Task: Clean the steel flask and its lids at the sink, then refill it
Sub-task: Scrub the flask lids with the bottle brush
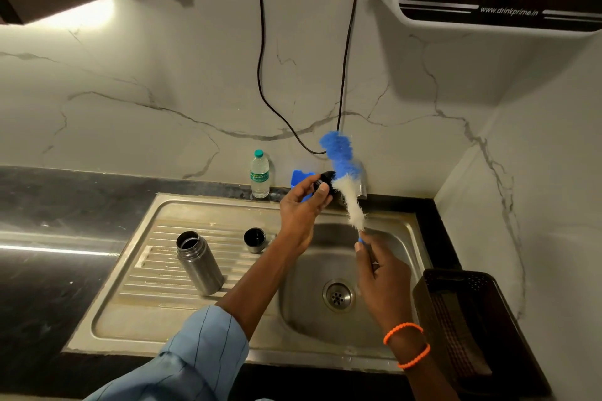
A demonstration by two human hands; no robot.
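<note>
Fingers (pixel 321 187) of the left hand (pixel 301 208) pinch a small round black inner lid (pixel 326 182), with the thumb on its near side, and hold it up over the steel sink (pixel 407 228). The right hand (pixel 382 273) has its fingers curled round the blue handle of a long bottle brush (pixel 343 179) with white bristles low down and blue bristles at the top. The white bristles touch the black lid, so I think the lid is being scrubbed right now. The tall round steel flask (pixel 198 264) stands open on the ribbed draining part of the sink, on the left side, well apart from both hands. Its mouth is dark and I cannot tell if it has been washed or not. Near it stands a small steel cup lid (pixel 255 240), mouth up, with a dark inside. I see no water running and no foam, so the rinsing looks like it is not done yet. My guess is the job is about in the middle: the flask is taken apart, one lid is being cleaned, and the rinse, the putting back together and the refill are left. The flask looks dull grey and smooth, with a slim neck and no dents I can see. A clear plastic water bottle (pixel 259 177) with a green cap stands at the back by the wall, and a dark plastic basket (pixel 469 322) sits on the table to the right.
</note>
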